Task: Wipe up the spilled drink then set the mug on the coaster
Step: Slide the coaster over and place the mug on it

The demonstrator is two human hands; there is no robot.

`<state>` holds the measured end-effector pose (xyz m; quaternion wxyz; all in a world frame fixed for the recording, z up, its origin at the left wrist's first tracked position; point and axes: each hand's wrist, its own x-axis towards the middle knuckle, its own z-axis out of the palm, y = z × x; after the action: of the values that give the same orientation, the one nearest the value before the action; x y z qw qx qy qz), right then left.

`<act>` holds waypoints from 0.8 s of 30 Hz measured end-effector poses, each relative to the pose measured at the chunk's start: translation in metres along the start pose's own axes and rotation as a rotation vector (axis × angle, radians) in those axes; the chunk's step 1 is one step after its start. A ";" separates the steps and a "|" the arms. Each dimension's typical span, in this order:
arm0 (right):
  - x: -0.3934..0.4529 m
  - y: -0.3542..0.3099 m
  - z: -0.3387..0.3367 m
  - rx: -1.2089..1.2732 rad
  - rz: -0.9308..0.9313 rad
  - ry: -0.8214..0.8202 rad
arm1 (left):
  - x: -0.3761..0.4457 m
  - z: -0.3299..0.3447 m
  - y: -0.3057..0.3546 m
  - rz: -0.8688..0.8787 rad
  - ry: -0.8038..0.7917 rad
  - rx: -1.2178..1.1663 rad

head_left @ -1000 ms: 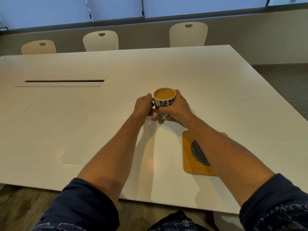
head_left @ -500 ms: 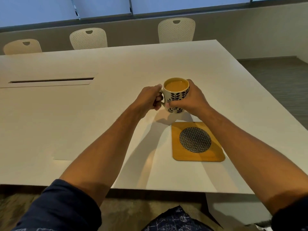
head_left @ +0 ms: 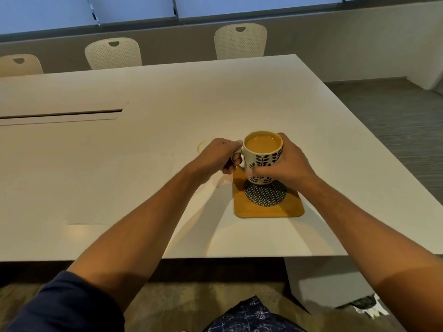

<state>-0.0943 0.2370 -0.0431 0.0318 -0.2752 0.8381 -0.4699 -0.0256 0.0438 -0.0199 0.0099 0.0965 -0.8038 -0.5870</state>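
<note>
A white mug (head_left: 263, 157) with dark leaf prints, full of light brown drink, is over the far part of the wooden coaster (head_left: 268, 208), on or just above its round dark mesh pad. My left hand (head_left: 217, 156) grips the mug's handle. My right hand (head_left: 287, 164) wraps the mug's right side and front. A thin brownish ring mark (head_left: 200, 146) shows on the white table (head_left: 119, 176), left of my left hand. No cloth is in view.
A long cable slot (head_left: 60, 115) is set in the table at the far left. Three pale perforated chairs (head_left: 240, 41) line the far edge. The table's near edge runs just below the coaster; grey floor lies to the right.
Both hands have carried the mug toward me and to the right, from the bare table behind the coaster to over the coaster's pad. The ring mark has come into sight.
</note>
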 end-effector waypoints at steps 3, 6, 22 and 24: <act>-0.011 0.004 0.002 -0.039 -0.009 0.013 | -0.005 0.004 -0.004 -0.009 -0.017 0.031; -0.018 0.007 0.003 -0.055 -0.013 0.021 | -0.009 0.004 -0.005 -0.016 -0.036 0.035; -0.039 0.013 0.003 -0.105 -0.034 0.046 | -0.015 0.011 -0.003 -0.081 -0.107 0.051; -0.040 0.014 0.003 -0.103 -0.039 0.050 | -0.015 0.012 -0.003 -0.085 -0.116 0.045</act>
<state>-0.0656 0.2604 -0.0645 -0.0126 -0.2806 0.8563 -0.4334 -0.0123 0.0563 -0.0253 -0.0639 0.0967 -0.8110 -0.5734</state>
